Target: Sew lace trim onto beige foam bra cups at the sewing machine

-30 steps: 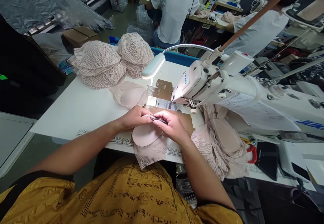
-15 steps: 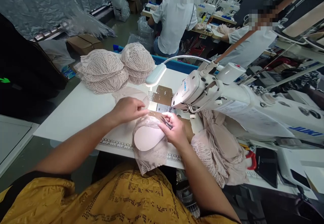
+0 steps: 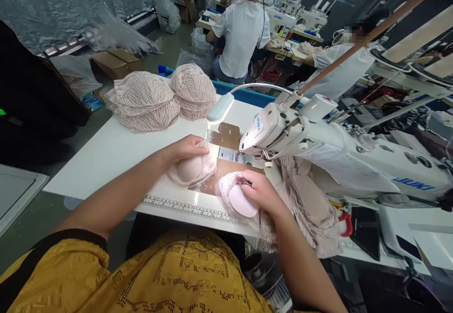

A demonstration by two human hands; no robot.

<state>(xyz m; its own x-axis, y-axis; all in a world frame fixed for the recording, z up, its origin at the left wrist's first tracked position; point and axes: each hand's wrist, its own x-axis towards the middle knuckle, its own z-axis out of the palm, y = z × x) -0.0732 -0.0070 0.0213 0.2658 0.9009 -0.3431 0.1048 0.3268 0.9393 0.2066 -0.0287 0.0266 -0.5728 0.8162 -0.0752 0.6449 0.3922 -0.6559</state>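
My left hand point(image 3: 189, 148) pinches the upper edge of a beige lace bra cup point(image 3: 189, 169), whose hollow side faces me, left of the needle area. Lower right, my right hand point(image 3: 260, 188) is closed on a second lace bra cup point(image 3: 242, 199) with a pale smooth lining. A thin dark metal tool point(image 3: 244, 181), its kind unclear, shows between the right fingers. Both cups are over the table point(image 3: 106, 162), in front of the sewing machine point(image 3: 269, 129), and apart from its needle.
Two stacks of lace cups point(image 3: 141, 98) stand at the back left. A lamp point(image 3: 219, 109) hangs over the machine bed. More lace fabric point(image 3: 304, 209) is heaped on the right, beside red-handled scissors point(image 3: 346, 223) and a black tablet point(image 3: 364, 232). A co-worker point(image 3: 240, 34) sits beyond the table.
My left hand has taken hold of a bra cup and brought it nearer the table's front. My right hand has moved right and down with the other cup and the dark tool.
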